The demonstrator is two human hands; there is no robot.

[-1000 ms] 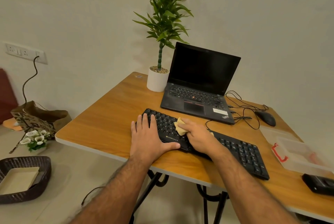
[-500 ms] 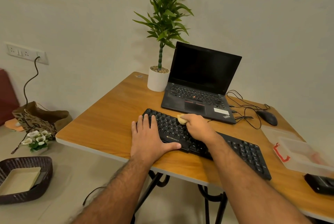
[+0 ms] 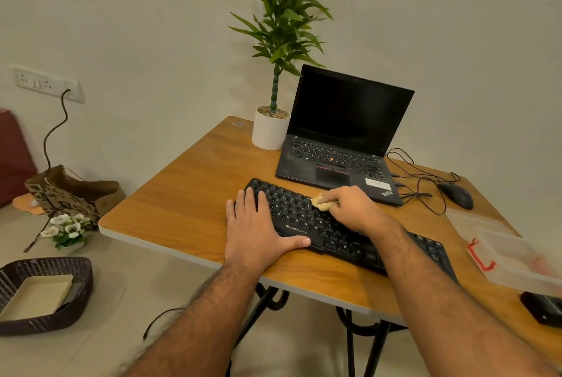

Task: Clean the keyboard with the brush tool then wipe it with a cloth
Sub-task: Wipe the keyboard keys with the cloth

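Observation:
A black keyboard [image 3: 299, 218] lies at an angle on the wooden table [image 3: 188, 203]. My left hand [image 3: 258, 230] rests flat over its left end, fingers straight, thumb along the front edge. My right hand [image 3: 352, 209] holds a small yellow cloth [image 3: 319, 202] and presses it on the keys near the keyboard's far edge, at its middle. Most of the cloth is hidden under my fingers. No brush tool shows.
A black laptop [image 3: 340, 145] stands open behind the keyboard, with a potted plant [image 3: 270, 130] at its left. A mouse [image 3: 456, 195] and tangled cables lie to the right. A clear plastic box [image 3: 517, 258] and a black device [image 3: 544, 306] sit at the right edge.
My right hand has slid the cloth from the front-middle keys up to the far edge of the keyboard. My left hand has stayed in place.

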